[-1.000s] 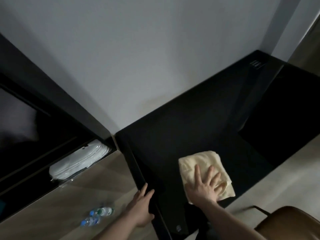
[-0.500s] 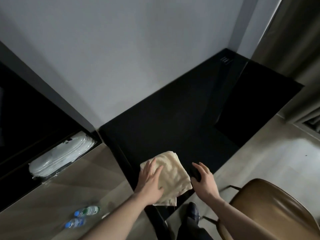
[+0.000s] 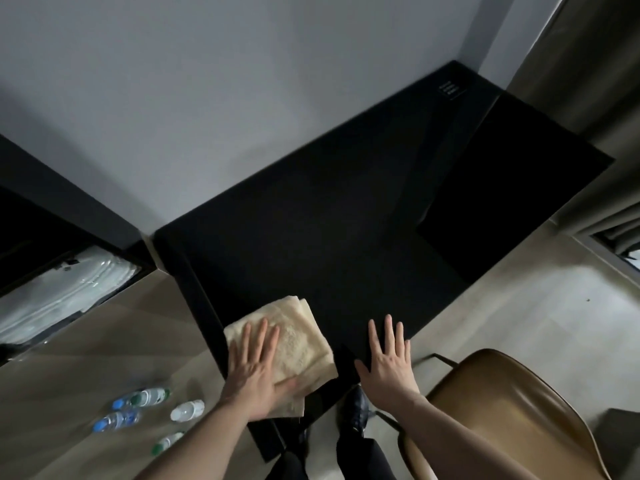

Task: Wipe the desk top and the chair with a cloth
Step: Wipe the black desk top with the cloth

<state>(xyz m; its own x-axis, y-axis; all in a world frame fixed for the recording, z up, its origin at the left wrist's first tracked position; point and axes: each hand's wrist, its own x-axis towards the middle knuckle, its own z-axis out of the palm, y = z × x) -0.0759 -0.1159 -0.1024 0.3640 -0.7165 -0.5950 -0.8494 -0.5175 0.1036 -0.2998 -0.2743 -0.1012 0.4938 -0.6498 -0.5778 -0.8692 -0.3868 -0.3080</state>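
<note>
Change since earlier frames: cloth has passed from the right hand to the left and shifted toward the desk's near-left corner; right hand now rests bare on the desk top.
Head view, cloth (image 3: 291, 341): cream towelling, folded into a thick pad, lying flat on the near-left corner of the desk top (image 3: 346, 244), one flap hanging just over the front edge.
Head view, left hand (image 3: 258, 372): palm down on the cloth, fingers spread and flat, thumb pressed along its near edge; pressing, not gripping.
Head view, right hand (image 3: 386, 362): palm down on the bare desk near the front edge, fingers splayed, holding nothing, just beside the cloth but not touching it.
Head view, chair (image 3: 512, 410): brown smooth-looking seat, near right, beside the desk; no cloth on it.
Head view, bottles (image 3: 145, 407): several small ones lying on the floor, left of the desk, well apart from the cloth.
Handling, judged: cloth light, soft, limp; folds likely to slip apart if dragged by one corner. Dark top looks smooth, so the pad should slide easily under a flat palm.
Hold, judged: press through the middle for wiping; to lift it for the chair, pinch all the layers together at the overhanging near edge.
</note>
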